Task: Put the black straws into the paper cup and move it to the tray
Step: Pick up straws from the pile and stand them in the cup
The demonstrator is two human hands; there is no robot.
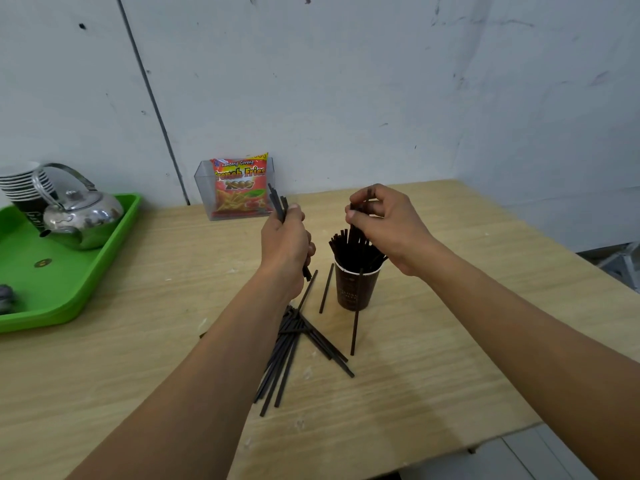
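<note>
We see a dark paper cup [356, 289] upright at the table's centre, already packed with black straws [349, 245]. Our right hand [384, 223], at twelve o'clock above it, pinches a few straws over the rim. Our left hand [287, 237], at ten o'clock, grips a small bundle [277, 202]. Loose straws [294, 344] lie at seven o'clock. The green tray [69, 271] sits far off at nine o'clock.
</note>
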